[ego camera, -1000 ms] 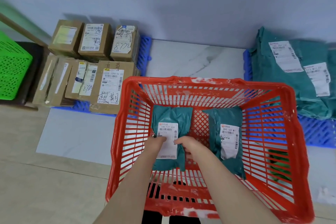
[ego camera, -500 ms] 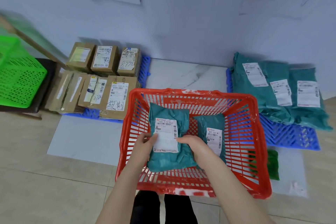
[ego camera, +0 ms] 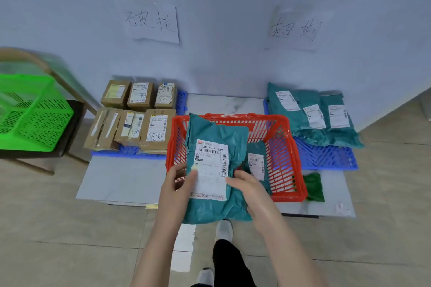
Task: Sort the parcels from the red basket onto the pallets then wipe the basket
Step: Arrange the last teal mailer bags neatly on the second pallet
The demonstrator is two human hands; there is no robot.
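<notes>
A teal parcel bag point(ego camera: 215, 133) with a white label is lifted above the red basket point(ego camera: 283, 147), label facing me. My left hand point(ego camera: 178, 182) grips its left edge, thumb on the label. My right hand point(ego camera: 247, 185) grips its lower right edge. A second teal parcel point(ego camera: 256, 163) lies on the basket's floor. The left blue pallet point(ego camera: 128, 154) carries several cardboard boxes point(ego camera: 156, 131). The right blue pallet point(ego camera: 326, 156) carries three teal bags point(ego camera: 314, 116).
A green cloth point(ego camera: 313, 186) lies on the floor right of the basket. A green basket point(ego camera: 30, 112) sits on a dark stool at far left. Two handwritten paper signs point(ego camera: 151, 22) hang on the wall. My legs and shoes point(ego camera: 224, 230) are below.
Both hands have raised the teal parcel out of the basket and toward me. My head has pulled back and up, bringing the wall signs into view.
</notes>
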